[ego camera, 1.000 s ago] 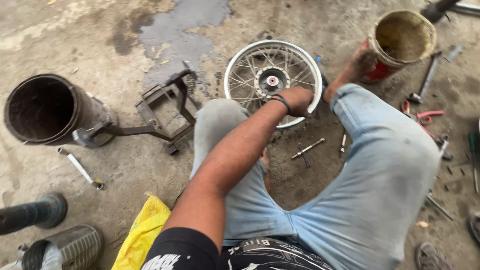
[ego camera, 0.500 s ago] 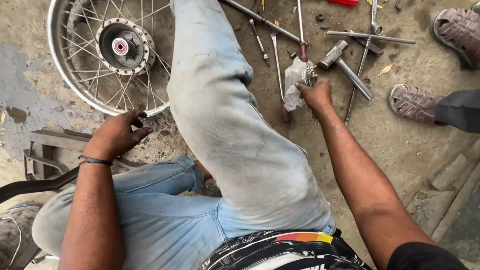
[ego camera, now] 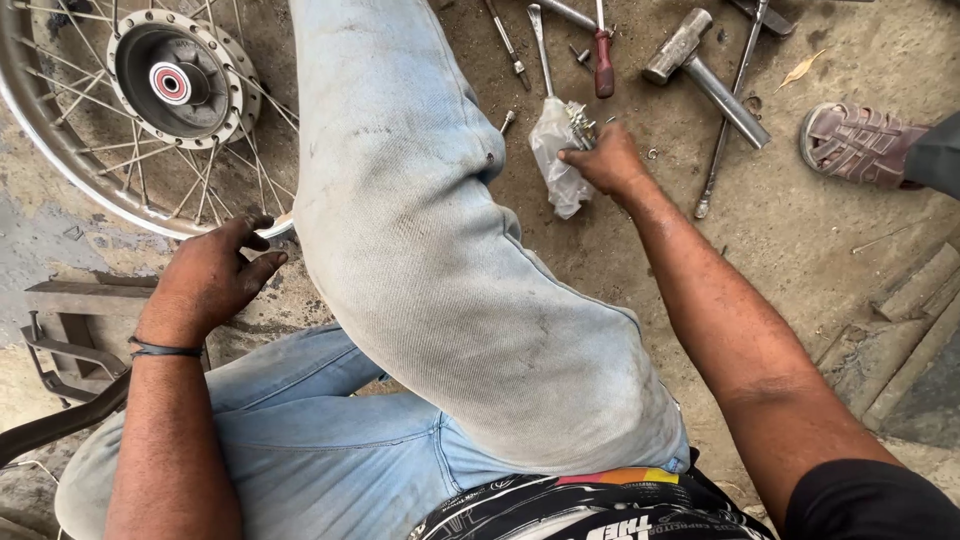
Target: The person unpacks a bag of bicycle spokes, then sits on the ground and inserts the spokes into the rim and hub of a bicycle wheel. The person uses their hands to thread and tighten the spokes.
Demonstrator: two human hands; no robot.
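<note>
Starting at the upper left of the frame, we see the spoked wheel (ego camera: 150, 110) lying flat on the concrete floor (ego camera: 800, 260), its hub (ego camera: 172, 82) with the red centre facing up and many spokes already laced between hub and rim. Our left hand (ego camera: 210, 280) sits at the lower edge of that rim, fingers loosely curled and touching or just shy of the metal; the grip is relaxed and holds nothing that we can make out. Below it, at the left edge, a metal stand (ego camera: 60, 330) rests on the floor.

Through the middle of the frame our raised knee in pale jeans hides much of the ground.

Right of the knee, our right hand (ego camera: 605, 160) reaches to a clear plastic bag (ego camera: 555, 155) of small metal parts, fingertips pinched narrow at the bag's mouth; whether a part is already between them we cannot tell. Just above lie a red-handled screwdriver (ego camera: 603, 60), a hammer (ego camera: 690, 55) and a long rod (ego camera: 730, 120). At the far right a sandalled foot (ego camera: 860, 145) of another person stands apart.

We judge the wheel partly assembled, with small parts from the bag yet to be fitted.
</note>
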